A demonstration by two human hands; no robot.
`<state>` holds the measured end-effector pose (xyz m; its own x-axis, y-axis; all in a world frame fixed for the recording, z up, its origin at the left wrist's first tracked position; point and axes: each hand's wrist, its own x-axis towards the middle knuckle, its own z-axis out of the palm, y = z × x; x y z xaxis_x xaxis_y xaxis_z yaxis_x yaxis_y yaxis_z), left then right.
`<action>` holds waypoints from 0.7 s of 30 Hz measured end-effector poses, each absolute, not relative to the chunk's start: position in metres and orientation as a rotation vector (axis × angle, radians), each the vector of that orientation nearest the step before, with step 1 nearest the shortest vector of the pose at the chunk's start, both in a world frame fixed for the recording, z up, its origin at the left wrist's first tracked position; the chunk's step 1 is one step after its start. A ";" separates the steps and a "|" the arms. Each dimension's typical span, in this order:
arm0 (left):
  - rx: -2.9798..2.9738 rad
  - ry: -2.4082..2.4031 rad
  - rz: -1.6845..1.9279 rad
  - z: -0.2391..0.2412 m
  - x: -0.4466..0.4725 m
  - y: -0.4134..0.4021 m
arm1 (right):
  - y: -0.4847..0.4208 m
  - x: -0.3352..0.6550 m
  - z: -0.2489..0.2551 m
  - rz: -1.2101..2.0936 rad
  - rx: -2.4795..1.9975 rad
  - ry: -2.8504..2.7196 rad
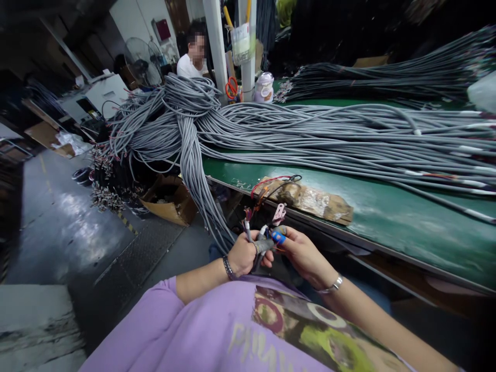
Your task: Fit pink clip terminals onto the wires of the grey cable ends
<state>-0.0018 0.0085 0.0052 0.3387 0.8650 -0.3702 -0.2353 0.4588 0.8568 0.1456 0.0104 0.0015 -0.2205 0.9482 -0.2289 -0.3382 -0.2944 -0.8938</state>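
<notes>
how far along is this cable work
Looks done: bared wire ends hang off the bench's left end, though no count can be read. In hand: the left hand and right hand grip one cable, its coloured wires fanned above. Left: a big pile of grey cables lies across the bench.

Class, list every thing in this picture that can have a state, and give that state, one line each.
left hand, closed around the cable end
right hand, pinching a blue-tipped piece
cable end, stripped, coloured wires fanned upward
grey cable bundle, laid along the green table, draped off its end
cardboard box, open
scissors, hanging at the post
fan, running or not: cannot tell
</notes>
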 end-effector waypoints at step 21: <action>0.858 0.996 0.988 0.001 -0.002 0.004 | 0.006 0.142 0.015 1.523 -1.118 -1.047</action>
<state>-0.0023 0.0041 0.0005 0.2188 0.9384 -0.2674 -0.2605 0.3203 0.9108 0.1419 0.0058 0.0154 -0.1391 0.9765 -0.1648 -0.1958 -0.1902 -0.9620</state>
